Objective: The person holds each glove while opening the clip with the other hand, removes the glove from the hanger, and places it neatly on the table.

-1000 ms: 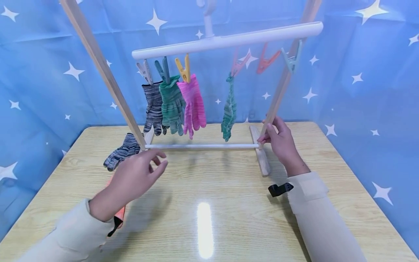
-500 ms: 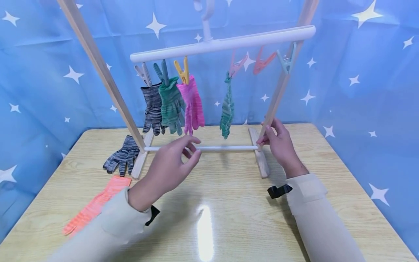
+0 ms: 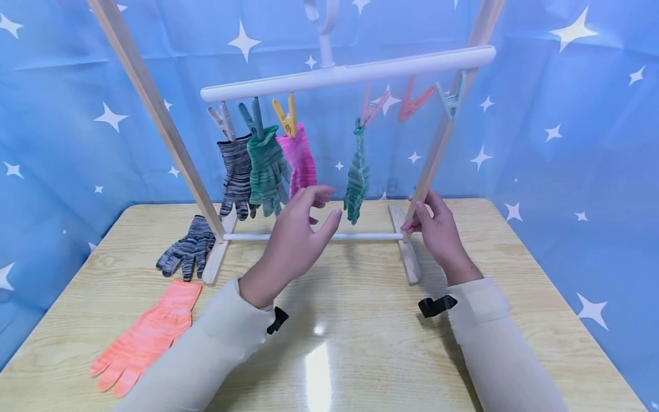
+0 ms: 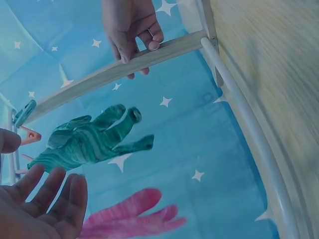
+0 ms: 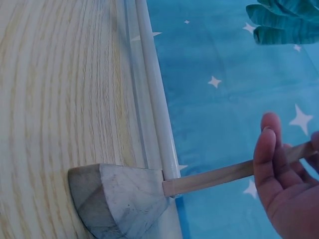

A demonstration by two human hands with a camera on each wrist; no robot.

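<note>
A wooden drying rack (image 3: pixel 154 109) stands on the table with a white hanger bar (image 3: pixel 345 73) across its top. A green striped glove (image 3: pixel 357 177) hangs from a pink peg (image 3: pixel 372 107). My left hand (image 3: pixel 326 207) is raised just left of it, fingers spread and holding nothing. In the left wrist view the same green glove (image 4: pixel 89 142) floats just beyond my fingertips (image 4: pixel 55 194). My right hand (image 3: pixel 418 216) grips the rack's right leg (image 3: pixel 429 171) low down. The right wrist view shows those fingers (image 5: pixel 269 159) curled on the leg (image 5: pixel 219 177) above its foot (image 5: pixel 119 199).
Grey striped (image 3: pixel 237 174), green (image 3: pixel 265 169) and pink (image 3: pixel 304 160) gloves hang on pegs at the left. Coral (image 3: pixel 414 100) and mint (image 3: pixel 452 97) pegs hang free. A grey glove (image 3: pixel 187 249) and an orange glove (image 3: pixel 146 337) lie on the table (image 3: pixel 360 343). A white rod (image 3: pixel 360 236) joins the feet.
My left hand has moved right and up, from near the grey glove on the table to beside the hanging green glove. My right hand has stayed on the rack leg.
</note>
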